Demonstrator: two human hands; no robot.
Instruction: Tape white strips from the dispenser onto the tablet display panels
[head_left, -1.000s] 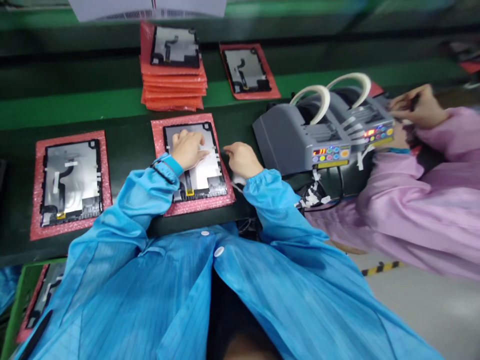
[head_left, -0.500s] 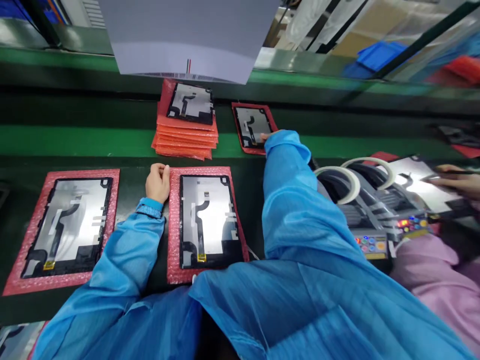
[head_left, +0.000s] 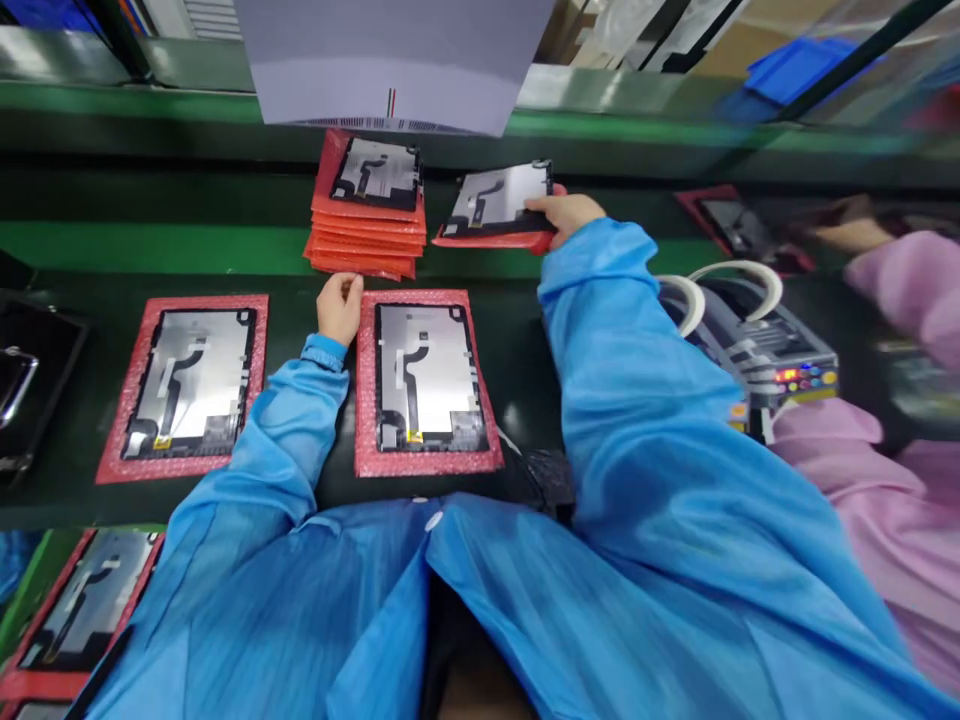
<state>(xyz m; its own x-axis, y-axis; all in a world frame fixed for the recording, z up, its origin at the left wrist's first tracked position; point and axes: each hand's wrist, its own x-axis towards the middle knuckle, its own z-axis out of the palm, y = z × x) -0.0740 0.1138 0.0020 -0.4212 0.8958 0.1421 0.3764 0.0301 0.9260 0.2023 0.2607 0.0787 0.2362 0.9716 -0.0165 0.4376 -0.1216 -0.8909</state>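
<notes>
My right hand (head_left: pixel 568 212) grips the right edge of a tablet screen (head_left: pixel 501 195) and the red bubble-wrap bag (head_left: pixel 480 241) beneath it. Both are tilted, with their right side raised at the back of the bench. My left hand (head_left: pixel 340 308) is closed, its curled fingers at the upper left corner of another red bubble-wrap bag (head_left: pixel 366 400); whatever they pinch is hidden. On that bag lies a second tablet screen (head_left: pixel 442 375), its back up, with a black ribbon cable showing.
Farther left, another screen (head_left: pixel 196 375) lies on its bag. A stack of red bags (head_left: pixel 367 240) with a screen on top stands at the back. To the right are devices with white rings (head_left: pixel 787 345) and a co-worker's pink sleeve (head_left: pixel 832 450). A white panel (head_left: pixel 390 60) hangs ahead.
My right hand has raised the right side of the far screen and bag, which lay flat before. My left hand stays by the middle bag. The co-worker's hand has moved farther back.
</notes>
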